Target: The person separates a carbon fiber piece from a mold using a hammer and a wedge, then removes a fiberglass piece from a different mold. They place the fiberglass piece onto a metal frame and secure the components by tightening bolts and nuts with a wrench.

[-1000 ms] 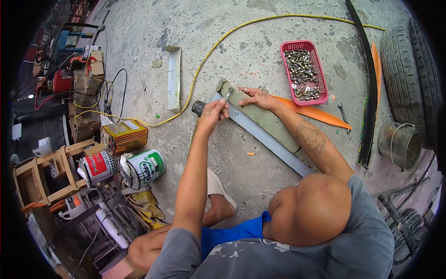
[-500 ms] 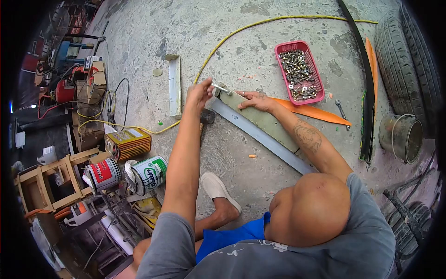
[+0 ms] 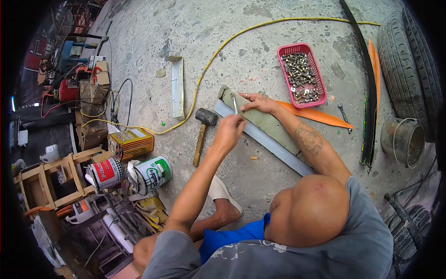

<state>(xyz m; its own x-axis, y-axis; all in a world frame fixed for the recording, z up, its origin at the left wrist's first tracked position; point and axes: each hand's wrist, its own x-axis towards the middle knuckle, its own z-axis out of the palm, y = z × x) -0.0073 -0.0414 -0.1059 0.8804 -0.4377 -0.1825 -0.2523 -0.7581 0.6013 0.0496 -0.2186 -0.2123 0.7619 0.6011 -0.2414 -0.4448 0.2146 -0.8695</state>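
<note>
My left hand [image 3: 231, 130] is closed around one end of a metal wrench [image 3: 235, 106]. The wrench's other end sits at a fastener near the far end of a greenish-grey metal plate [image 3: 267, 123]. My right hand [image 3: 259, 103] presses on the plate's right edge, fingers and thumb spread. Along the plate's near side lies a long blue-grey metal bar [image 3: 265, 142]. A hammer [image 3: 199, 144] with a wooden handle rests on the floor left of my left hand. Beyond my right hand stands a pink basket [image 3: 320, 83] of bolts and nuts [image 3: 299, 72].
A light metal channel [image 3: 178, 88] lies on the floor at left, beside a yellow hose [image 3: 199, 88]. Paint cans [image 3: 155, 174] and a yellow tin [image 3: 132, 144] stand further left. At right are a loose spanner [image 3: 343, 111], orange strips [image 3: 325, 117], tyres [image 3: 399, 69] and a metal bucket [image 3: 403, 142].
My left hand has swung the wrench's free end from the far left round toward me, counterclockwise, uncovering the hammer. My right hand stays on the plate.
</note>
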